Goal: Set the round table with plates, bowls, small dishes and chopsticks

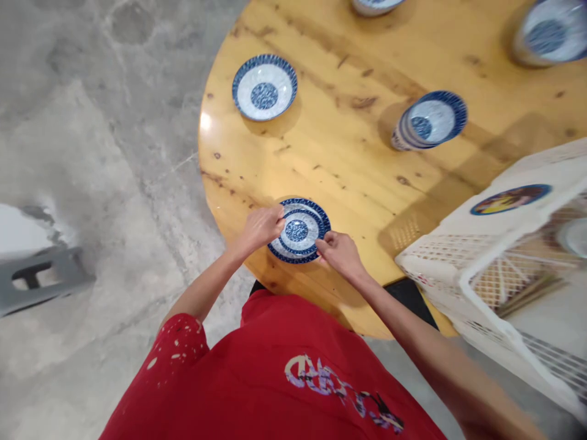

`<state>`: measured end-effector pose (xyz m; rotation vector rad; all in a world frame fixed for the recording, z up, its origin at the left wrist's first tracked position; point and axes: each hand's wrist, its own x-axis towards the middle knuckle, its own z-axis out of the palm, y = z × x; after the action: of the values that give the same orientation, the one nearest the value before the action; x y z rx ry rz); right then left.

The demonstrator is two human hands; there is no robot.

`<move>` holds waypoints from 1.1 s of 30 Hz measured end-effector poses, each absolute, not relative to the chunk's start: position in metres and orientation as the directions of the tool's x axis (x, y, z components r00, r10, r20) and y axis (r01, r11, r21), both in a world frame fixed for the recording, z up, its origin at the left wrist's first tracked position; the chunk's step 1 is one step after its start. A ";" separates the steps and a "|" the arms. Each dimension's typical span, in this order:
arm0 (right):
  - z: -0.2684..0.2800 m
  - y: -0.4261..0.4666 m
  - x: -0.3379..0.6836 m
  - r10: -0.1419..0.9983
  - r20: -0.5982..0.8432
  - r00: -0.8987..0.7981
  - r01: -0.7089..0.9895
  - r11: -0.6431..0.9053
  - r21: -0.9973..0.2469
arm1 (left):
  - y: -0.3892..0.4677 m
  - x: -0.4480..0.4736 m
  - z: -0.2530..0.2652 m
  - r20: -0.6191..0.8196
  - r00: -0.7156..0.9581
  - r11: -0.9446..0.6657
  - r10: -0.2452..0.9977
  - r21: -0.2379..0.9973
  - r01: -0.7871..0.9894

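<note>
Left hand (266, 225) pinches the round, patterned dish (296, 231) near nine o'clock, right hand (342, 252) near four; it sits over a blue-rimmed plate (299, 260) toward the knotty wooden counter's (339, 183) seven o'clock, latticed crate (433, 266) at three

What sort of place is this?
Can't say for sure; maybe a workshop or utility room rather than a dining room. Clues: the bare, stained concrete-looking floor, a white lattice crate by the table, and blue-and-white dishes spread over it.
</note>
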<state>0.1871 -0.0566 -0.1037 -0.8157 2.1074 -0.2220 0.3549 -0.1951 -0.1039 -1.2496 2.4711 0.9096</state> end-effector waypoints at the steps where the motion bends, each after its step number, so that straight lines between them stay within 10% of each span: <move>1: -0.103 -0.058 0.187 -0.625 -0.654 -0.427 -0.483 0.769 -0.419 | -0.196 0.354 -0.103 -0.463 -0.604 0.444 -0.648 0.415 -0.794; 15: -0.097 0.034 0.199 -0.665 -0.525 -0.532 0.060 0.588 -0.806 | -0.148 0.430 -0.081 -0.209 -0.235 0.060 -0.949 0.613 -0.788; 24: -0.132 0.150 0.265 -0.609 -0.623 -0.490 0.330 0.532 -0.780 | 0.024 0.502 -0.109 -0.437 -0.083 -0.239 -0.896 0.631 -0.738; 33: -0.144 0.186 0.270 -0.551 -0.660 -0.511 0.395 0.532 -0.750 | 0.052 0.494 -0.111 -0.374 -0.215 -0.139 -0.902 0.723 -0.676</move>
<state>0.2704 0.1863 -0.1438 -0.1309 1.7577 -1.1676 0.4940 0.0516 -0.1106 -2.1022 2.2051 1.5072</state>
